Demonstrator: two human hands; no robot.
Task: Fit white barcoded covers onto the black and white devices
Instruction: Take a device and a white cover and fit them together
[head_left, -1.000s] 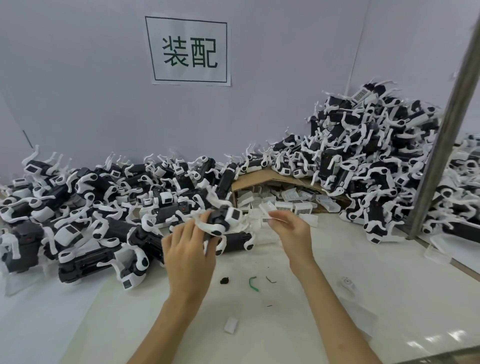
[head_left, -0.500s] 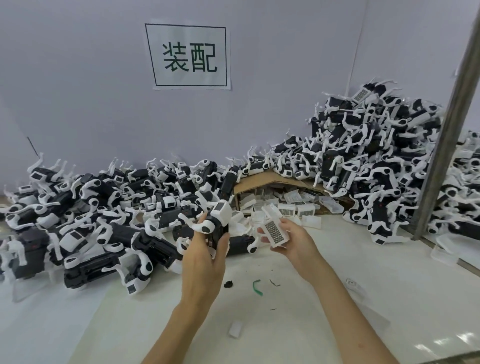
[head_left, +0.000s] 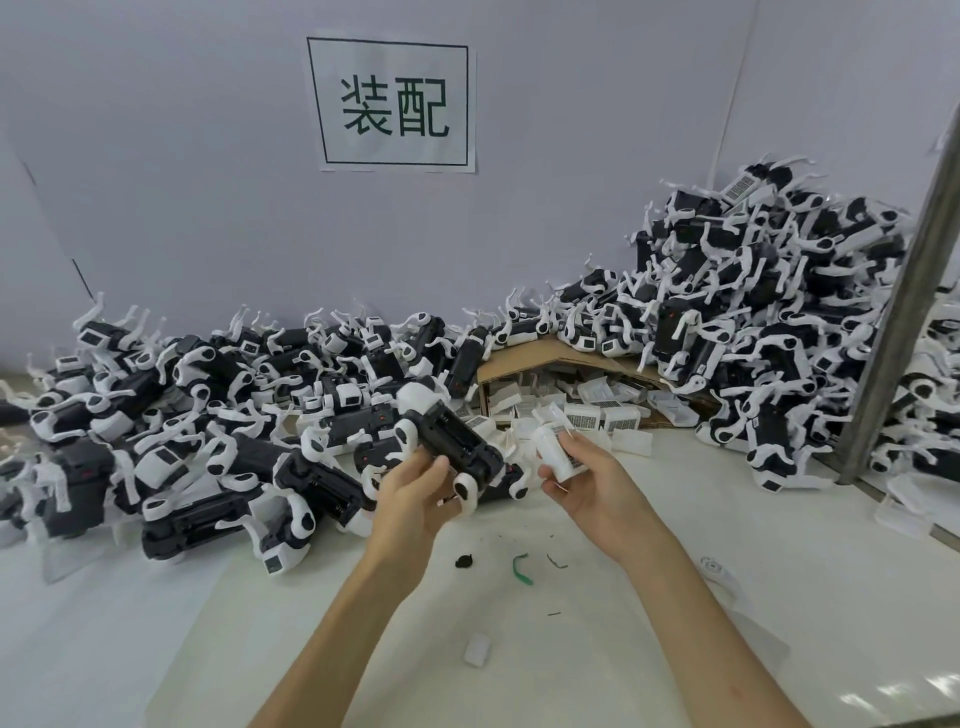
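1. Two heaps of devices (head_left: 753, 322) sprawl beyond your fingertips, half burying the cardboard box (head_left: 550, 358).
2. Your left hand (head_left: 410, 499) curls round one device (head_left: 452, 441), its black side facing you.
3. Just beside it, not touching, your right hand (head_left: 592, 488) pinches a cover (head_left: 558, 457); your fingers hide most of its barcode.

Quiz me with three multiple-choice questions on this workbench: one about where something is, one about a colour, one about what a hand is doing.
1. Where do the loose white covers lie? A. in the cardboard box between the piles; B. on a wall shelf; C. in a blue bucket.
2. What colour is the bent scrap on the table? A. red; B. green; C. yellow.
3. What is the left hand doing? A. lying flat; B. gripping a device; C. hanging empty.
Answers: 1 A, barcoded covers spill from the open box; 2 B, it is plainly green against the white top; 3 B, its fingers curl round the black body.
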